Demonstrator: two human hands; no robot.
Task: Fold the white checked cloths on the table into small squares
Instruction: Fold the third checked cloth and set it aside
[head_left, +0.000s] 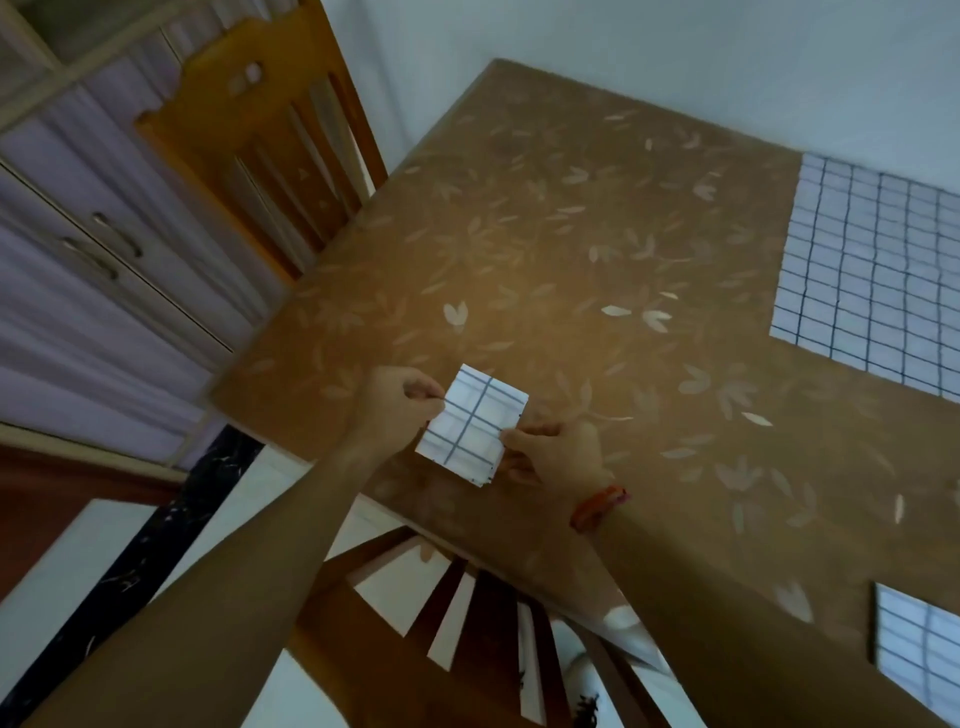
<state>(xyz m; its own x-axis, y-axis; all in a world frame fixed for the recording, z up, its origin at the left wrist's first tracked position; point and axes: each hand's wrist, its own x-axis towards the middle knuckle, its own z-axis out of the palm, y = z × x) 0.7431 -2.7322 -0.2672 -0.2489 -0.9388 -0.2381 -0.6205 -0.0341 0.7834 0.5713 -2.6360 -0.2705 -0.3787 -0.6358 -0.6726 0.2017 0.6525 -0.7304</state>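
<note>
Pinching the folded cloth (472, 426) by opposite edges: left hand (397, 400) on its left side, right hand (553, 452) on its right, fingers curled. Held at the near edge of the table (545, 234), already small and squarish. Probably next: reach right for the flat cloth (872, 270), nearer the right hand.

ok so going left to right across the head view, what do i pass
cupboard → chair → left hand → folded cloth → right hand → spread-out cloth
</note>
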